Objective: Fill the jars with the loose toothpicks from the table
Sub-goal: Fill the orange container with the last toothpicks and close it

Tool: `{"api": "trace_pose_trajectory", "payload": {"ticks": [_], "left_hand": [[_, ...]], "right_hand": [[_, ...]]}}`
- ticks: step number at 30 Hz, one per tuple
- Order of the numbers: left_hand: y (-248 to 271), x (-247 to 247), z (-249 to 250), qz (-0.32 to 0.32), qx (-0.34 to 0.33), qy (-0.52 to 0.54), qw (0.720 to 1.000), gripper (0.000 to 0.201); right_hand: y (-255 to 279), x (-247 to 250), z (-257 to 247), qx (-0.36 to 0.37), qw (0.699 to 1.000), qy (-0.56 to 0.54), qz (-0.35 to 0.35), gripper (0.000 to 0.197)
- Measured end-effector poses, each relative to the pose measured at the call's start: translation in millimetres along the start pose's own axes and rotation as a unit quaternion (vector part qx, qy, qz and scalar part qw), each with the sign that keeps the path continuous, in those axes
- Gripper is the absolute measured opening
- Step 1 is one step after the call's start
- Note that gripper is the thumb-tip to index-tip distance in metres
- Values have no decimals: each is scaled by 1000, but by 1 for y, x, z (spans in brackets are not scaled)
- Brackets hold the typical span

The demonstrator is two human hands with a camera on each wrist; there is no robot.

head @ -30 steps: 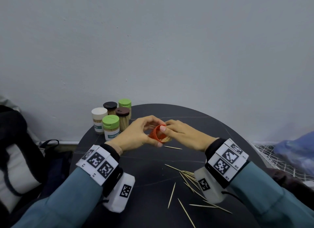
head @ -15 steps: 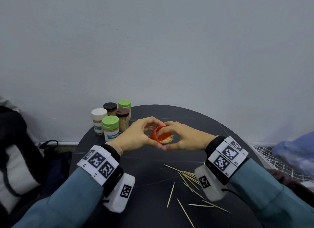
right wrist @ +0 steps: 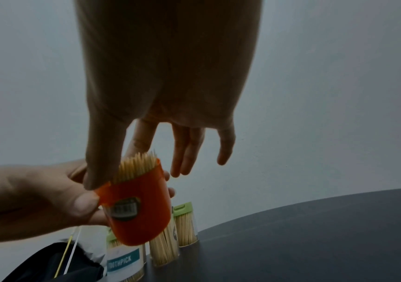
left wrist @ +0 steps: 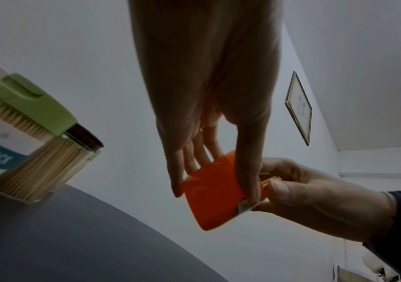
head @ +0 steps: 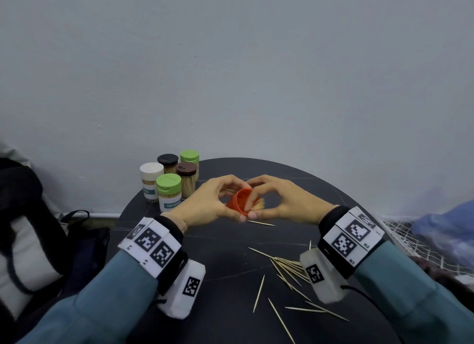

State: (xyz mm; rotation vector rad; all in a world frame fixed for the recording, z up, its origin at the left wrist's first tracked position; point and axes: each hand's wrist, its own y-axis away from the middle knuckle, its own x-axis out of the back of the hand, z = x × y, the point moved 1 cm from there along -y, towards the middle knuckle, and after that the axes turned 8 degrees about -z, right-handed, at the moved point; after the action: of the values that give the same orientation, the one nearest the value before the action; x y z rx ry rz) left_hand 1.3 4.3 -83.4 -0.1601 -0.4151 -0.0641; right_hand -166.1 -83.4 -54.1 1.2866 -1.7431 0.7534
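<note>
Both hands meet above the table point(head: 230, 266): left hand point(head: 207, 202) fingers curl around an orange jar point(head: 237, 201). Right hand point(head: 284, 202) thumb and forefinger pinch its toothpick-filled mouth; other fingers spread loosely beyond.

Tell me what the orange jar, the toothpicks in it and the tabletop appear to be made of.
Orange jar: probably plastic, smooth, slightly translucent, light glowing through its wall. Toothpicks: likely wood or bamboo, pale tan, matte, pointed tips. Tabletop: dark, matte, faint pale veins like stone or a stone-look laminate; cannot tell which.
</note>
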Motion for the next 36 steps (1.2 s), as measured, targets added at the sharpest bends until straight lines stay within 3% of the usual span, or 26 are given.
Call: {"api": "trace_pose_trajectory", "payload": {"ticks": [18, 25, 27, 31, 36], "left_hand": [[-6, -2, 0, 19, 15, -19, 1000, 54], [-11, -10, 7, 30, 21, -17, 999, 55], [-13, -12, 10, 30, 21, -16, 999, 54], [-16, -18, 15, 29, 24, -19, 999, 53], [-17, -25, 18, 33, 27, -24, 999, 54]], "right_hand": [[15, 8, 8, -3, 989, -65, 130, 14], [41, 14, 24, -91, 979, -44, 175, 16], [50, 12, 29, -145, 978, -10, 150, 22], [67, -2, 37, -262, 964, 40, 28, 36], [78, -22, 39, -332, 928, 124, -113, 44]]}}
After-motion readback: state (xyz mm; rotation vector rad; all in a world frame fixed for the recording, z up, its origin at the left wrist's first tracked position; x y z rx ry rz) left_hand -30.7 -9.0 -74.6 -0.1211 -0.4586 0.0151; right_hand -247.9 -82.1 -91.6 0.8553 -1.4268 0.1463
